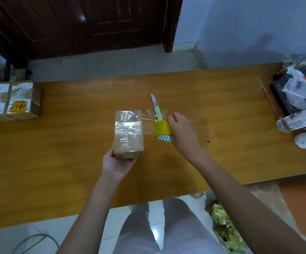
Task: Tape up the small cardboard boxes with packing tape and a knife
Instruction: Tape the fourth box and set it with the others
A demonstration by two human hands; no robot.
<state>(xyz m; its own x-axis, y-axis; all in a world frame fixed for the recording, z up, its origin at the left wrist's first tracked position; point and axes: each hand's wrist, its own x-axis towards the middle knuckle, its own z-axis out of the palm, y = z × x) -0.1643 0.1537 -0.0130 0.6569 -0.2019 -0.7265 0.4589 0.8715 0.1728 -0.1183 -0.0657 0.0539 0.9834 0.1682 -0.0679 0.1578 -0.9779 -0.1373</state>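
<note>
Left hand (118, 163) cupping near end of taped box (128, 133) on surface (56, 153); right hand (182, 132) gripping yellow tape roll (162, 130), strip joined to box.

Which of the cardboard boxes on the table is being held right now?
The glossy, tape-wrapped box mid-table: the left hand grips its near end. The two labelled boxes at the table's left edge sit untouched.

Single view, head-worn, wide-angle. The scene is looked down on from above and forward, from the near edge of the tabletop (66, 162), which is seen at close range across its width. Floor (111, 63), door (93, 22) and wall (249, 30) are taken in beyond. Straight lines are bowed toward the frame edges.
</note>
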